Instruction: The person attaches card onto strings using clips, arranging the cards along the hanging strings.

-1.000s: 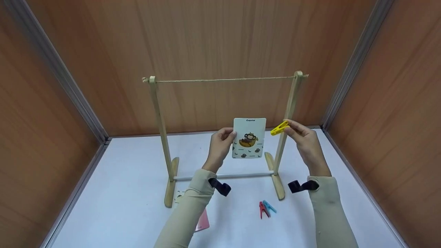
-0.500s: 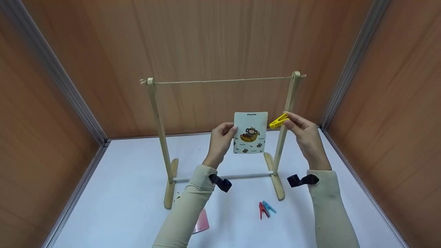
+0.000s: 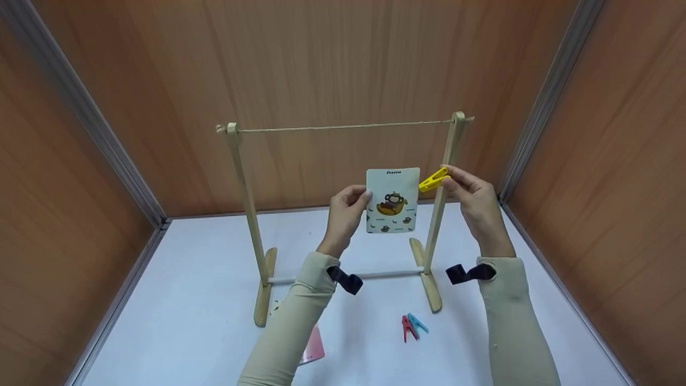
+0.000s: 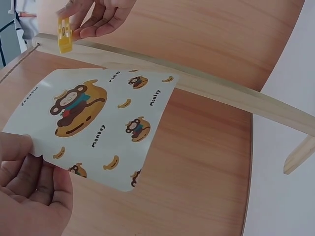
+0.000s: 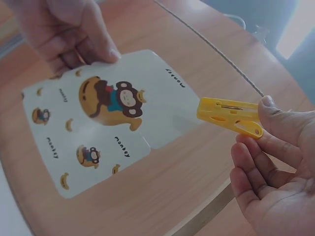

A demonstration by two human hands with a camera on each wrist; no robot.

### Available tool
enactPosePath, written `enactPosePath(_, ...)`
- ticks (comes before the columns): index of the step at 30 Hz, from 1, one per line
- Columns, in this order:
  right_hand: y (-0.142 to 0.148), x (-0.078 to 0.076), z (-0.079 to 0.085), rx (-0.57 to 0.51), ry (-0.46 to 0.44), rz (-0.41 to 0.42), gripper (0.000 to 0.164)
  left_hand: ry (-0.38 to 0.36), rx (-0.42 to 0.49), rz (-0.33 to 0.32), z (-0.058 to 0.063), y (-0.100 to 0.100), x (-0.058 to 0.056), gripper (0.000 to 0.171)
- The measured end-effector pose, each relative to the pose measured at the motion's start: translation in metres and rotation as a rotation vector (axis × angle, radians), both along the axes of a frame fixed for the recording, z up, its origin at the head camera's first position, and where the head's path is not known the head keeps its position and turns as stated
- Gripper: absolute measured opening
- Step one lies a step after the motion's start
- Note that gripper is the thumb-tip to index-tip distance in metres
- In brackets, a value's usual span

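Note:
My left hand (image 3: pixel 345 217) pinches the left edge of a pale monkey card (image 3: pixel 393 201), held upright in the air. The card (image 4: pixel 93 123) carries a monkey on a banana and small "monkey" prints. Just right of it, my right hand (image 3: pixel 478 212) pinches a yellow clothespin (image 3: pixel 433 180) by its handle end. In the right wrist view the clothespin (image 5: pixel 229 114) has its nose toward the card's edge; whether they touch I cannot tell. A string (image 3: pixel 343 127) runs above both hands, between the wooden posts of a rack (image 3: pixel 247 206).
A red clothespin (image 3: pixel 409 328) and a blue clothespin (image 3: pixel 418 323) lie on the white table (image 3: pixel 187 300). A pink card (image 3: pixel 313 346) and another printed card (image 3: pixel 275 306) lie partly hidden under my left forearm. Wooden walls (image 3: pixel 343 64) enclose the table.
Both hands have risen toward the string, carrying the card and the yellow clothespin. The gap between clothespin and card looks slightly smaller. The clothespins and cards on the table stay put.

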State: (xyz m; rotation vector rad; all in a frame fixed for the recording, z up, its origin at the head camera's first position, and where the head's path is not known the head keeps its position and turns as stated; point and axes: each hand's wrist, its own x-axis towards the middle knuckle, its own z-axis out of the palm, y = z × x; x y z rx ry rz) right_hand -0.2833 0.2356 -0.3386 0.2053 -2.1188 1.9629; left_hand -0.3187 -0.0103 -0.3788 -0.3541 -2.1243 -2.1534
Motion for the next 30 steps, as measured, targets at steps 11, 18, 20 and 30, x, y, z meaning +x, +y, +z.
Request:
enactPosePath(11, -0.004, -0.001, 0.02, 0.043, 0.045, -0.031, 0.055, 0.056, 0.027, -0.006, 0.014, 0.002, -0.004, 0.022)
enactPosePath(18, -0.005, -0.002, 0.031, 0.036, 0.083, -0.033, 0.055, 0.066, 0.038, -0.016, 0.021, 0.0, -0.003, 0.022)
enactPosePath(20, -0.005, -0.003, 0.035, 0.037, 0.095, -0.036, 0.055, 0.066, 0.043, -0.017, 0.023, 0.0, -0.004, 0.023)
enactPosePath(30, -0.007, -0.004, 0.055, 0.013, 0.151, -0.027, 0.05, 0.076, 0.058, -0.032, 0.033, 0.002, -0.006, 0.023)
